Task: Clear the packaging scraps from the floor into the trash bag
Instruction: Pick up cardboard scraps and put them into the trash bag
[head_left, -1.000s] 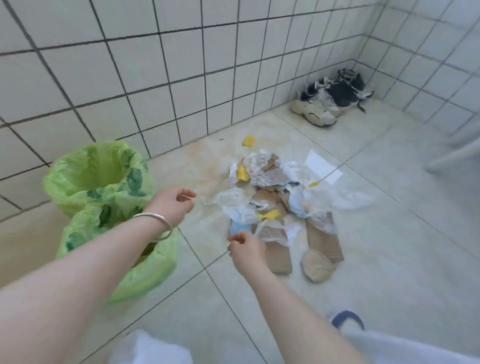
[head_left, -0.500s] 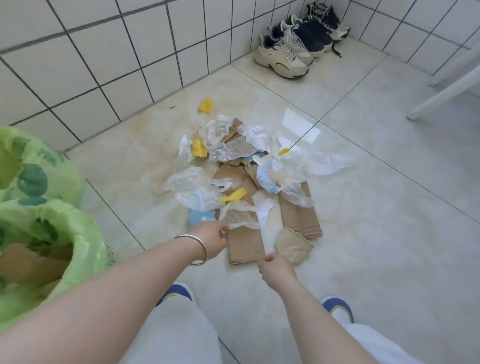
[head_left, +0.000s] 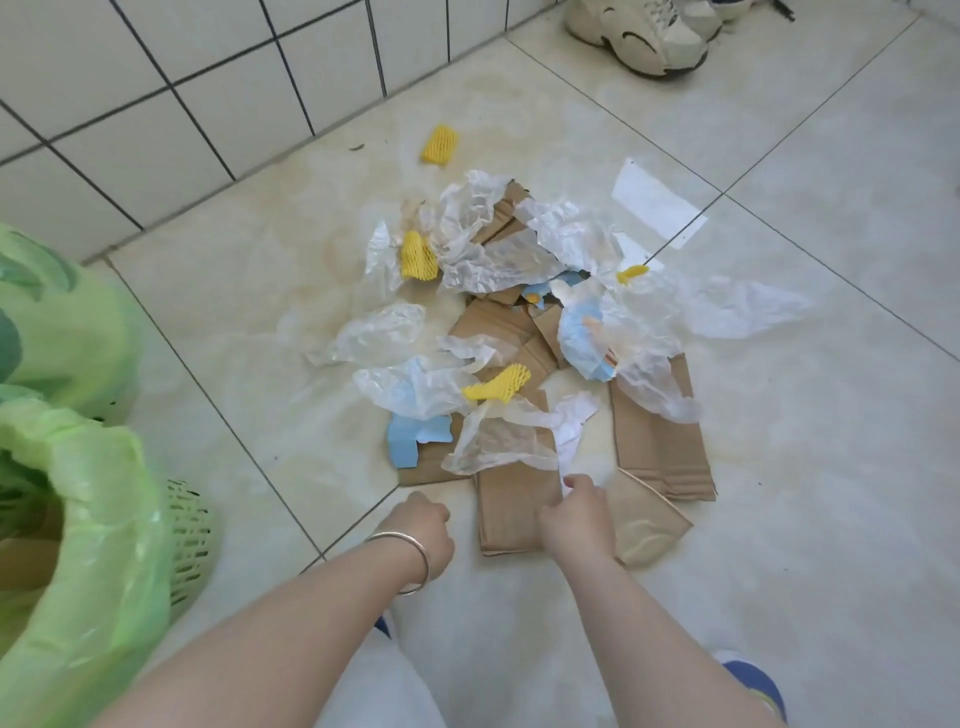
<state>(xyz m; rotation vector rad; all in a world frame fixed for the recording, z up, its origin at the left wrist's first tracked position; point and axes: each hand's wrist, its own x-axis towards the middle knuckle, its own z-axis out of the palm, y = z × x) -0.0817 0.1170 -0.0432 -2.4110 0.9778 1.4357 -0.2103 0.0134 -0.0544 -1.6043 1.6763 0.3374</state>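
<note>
Tiled floor (head_left: 779, 545): scrap pile (head_left: 519, 332) largely uncleared; trash bag (head_left: 93, 519) stands left, apart. Left hand (head_left: 423, 535) curled, apparently empty; right hand (head_left: 576, 519) fingers pinch white paper (head_left: 571, 441) at cardboard (head_left: 514, 509).

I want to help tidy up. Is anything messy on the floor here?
Yes. Torn cardboard pieces, crumpled clear plastic and yellow foam netting lie scattered on the floor tiles, outside the green trash bag.

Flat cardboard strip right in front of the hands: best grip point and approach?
Probably the near short edge of the cardboard strip, approached from the person's side. It lies flat on the floor tile, with that end bare and jutting toward the hands; its far end sits under clear plastic film, so pinch and slide it out.
</note>
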